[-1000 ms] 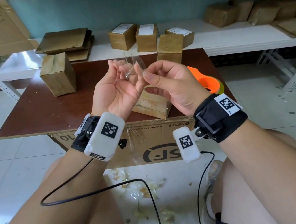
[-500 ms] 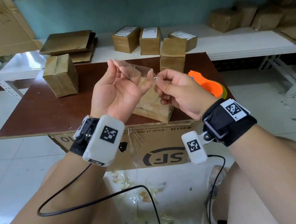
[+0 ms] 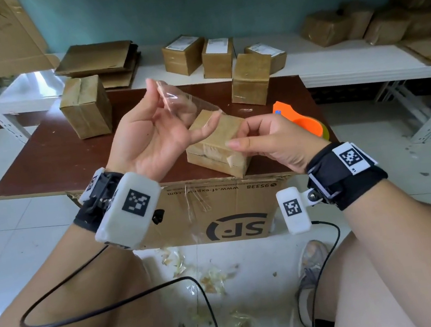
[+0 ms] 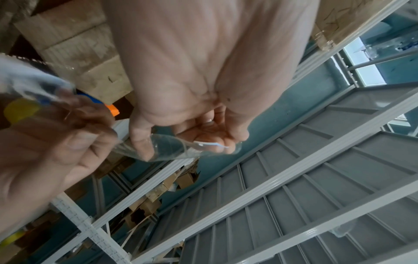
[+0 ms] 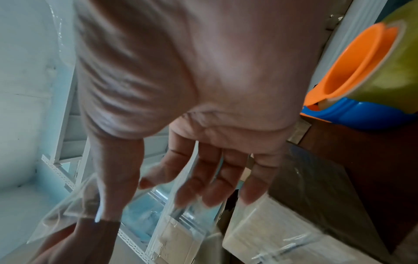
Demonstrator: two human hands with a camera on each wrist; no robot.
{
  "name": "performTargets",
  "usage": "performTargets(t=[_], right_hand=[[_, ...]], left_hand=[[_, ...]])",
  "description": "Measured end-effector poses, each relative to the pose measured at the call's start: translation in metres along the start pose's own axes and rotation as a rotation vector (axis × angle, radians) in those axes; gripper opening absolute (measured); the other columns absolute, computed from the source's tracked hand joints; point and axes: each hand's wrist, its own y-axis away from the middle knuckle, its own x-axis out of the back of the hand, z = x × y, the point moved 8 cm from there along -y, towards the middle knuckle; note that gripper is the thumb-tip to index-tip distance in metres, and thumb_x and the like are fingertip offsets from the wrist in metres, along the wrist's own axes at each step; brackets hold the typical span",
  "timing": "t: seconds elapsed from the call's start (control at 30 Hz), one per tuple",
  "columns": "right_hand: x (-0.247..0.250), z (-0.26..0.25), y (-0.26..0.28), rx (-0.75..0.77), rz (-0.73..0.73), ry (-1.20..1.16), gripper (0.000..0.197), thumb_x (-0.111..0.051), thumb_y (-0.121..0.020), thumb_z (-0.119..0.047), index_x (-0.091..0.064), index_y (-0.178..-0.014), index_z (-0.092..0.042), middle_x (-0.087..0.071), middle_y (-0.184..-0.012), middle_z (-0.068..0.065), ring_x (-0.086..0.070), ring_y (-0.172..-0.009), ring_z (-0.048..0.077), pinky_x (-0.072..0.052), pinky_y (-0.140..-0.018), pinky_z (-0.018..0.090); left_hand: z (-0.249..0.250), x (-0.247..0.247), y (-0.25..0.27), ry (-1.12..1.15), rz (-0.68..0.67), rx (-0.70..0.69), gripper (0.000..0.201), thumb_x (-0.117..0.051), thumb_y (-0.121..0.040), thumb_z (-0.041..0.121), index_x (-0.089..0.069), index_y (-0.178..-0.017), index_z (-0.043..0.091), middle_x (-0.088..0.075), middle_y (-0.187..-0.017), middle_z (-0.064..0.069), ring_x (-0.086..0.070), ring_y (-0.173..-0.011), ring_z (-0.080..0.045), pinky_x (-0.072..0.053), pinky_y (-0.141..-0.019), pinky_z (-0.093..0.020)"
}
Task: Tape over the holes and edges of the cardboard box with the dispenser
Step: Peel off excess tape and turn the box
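A small brown cardboard box (image 3: 217, 146) lies tilted near the front edge of the dark brown tabletop (image 3: 49, 163). Above it the left hand (image 3: 148, 134), palm up with fingers loosely curled, holds a strip of clear tape (image 3: 183, 103) stuck across its thumb and fingertips. The right hand (image 3: 275, 140) hovers beside it, fingers relaxed and gripping nothing. The orange tape dispenser (image 3: 300, 120) sits by the tabletop's right edge.

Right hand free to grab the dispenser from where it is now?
Probably yes. The dispenser lies on the table just beyond the right hand, with nothing between them. The clear tape strip seems to hang from the left hand, though the right fingers may still touch it.
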Motion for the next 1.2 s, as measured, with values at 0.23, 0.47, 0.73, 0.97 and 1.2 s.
performTargets(t=[0.23, 0.47, 0.73, 0.97, 1.2], right_hand=[[0.009, 0.007, 0.011, -0.079, 0.014, 0.118, 0.028, -0.088, -0.076, -0.035, -0.08, -0.093, -0.014, -0.077, -0.089, 0.008, -0.069, -0.084, 0.014, -0.059, -0.089, 0.031], [0.022, 0.024, 0.016, -0.224, 0.12, 0.174, 0.051, -0.096, -0.06, -0.051, -0.073, -0.083, -0.012, -0.071, -0.083, 0.014, -0.056, -0.066, 0.016, -0.05, -0.066, 0.028], [0.045, 0.018, 0.034, -0.219, 0.342, 0.165, 0.033, -0.095, -0.076, -0.035, -0.078, -0.088, -0.009, -0.071, -0.069, 0.01, -0.055, -0.064, 0.013, -0.043, -0.059, 0.023], [0.068, 0.008, 0.047, -0.15, 0.564, 0.354, 0.042, -0.088, -0.085, -0.046, -0.07, -0.073, -0.01, -0.063, -0.066, -0.005, -0.053, -0.057, -0.005, -0.041, -0.06, 0.005], [0.039, 0.041, 0.04, -0.345, 0.486, -0.283, 0.041, -0.079, -0.094, -0.04, -0.069, -0.119, -0.009, -0.069, -0.123, 0.005, -0.064, -0.122, 0.032, -0.058, -0.104, 0.05]], left_hand=[[0.023, 0.016, 0.008, -0.11, 0.022, -0.005, 0.022, -0.056, -0.11, 0.037, -0.061, -0.094, 0.023, -0.059, -0.088, 0.011, -0.062, -0.079, -0.006, -0.046, -0.109, -0.069], [0.041, 0.026, 0.01, -0.398, 0.14, -0.123, 0.024, -0.059, -0.109, 0.033, -0.065, -0.089, 0.021, -0.063, -0.085, 0.01, -0.061, -0.078, -0.004, -0.052, -0.104, -0.068], [0.068, 0.035, 0.009, -0.777, 0.339, -0.452, 0.019, -0.063, -0.108, 0.026, -0.069, -0.091, 0.02, -0.073, -0.091, 0.001, -0.066, -0.08, -0.008, -0.054, -0.11, -0.048], [0.067, 0.04, -0.008, -0.664, 0.428, -0.658, 0.014, -0.071, -0.103, 0.017, -0.074, -0.089, 0.014, -0.074, -0.089, -0.006, -0.063, -0.07, -0.009, -0.055, -0.08, -0.024], [0.036, 0.074, -0.04, -0.254, 0.514, -0.377, 0.011, -0.072, -0.101, 0.028, -0.07, -0.094, 0.019, -0.066, -0.075, 0.011, -0.069, -0.074, -0.005, -0.051, -0.105, -0.062]])
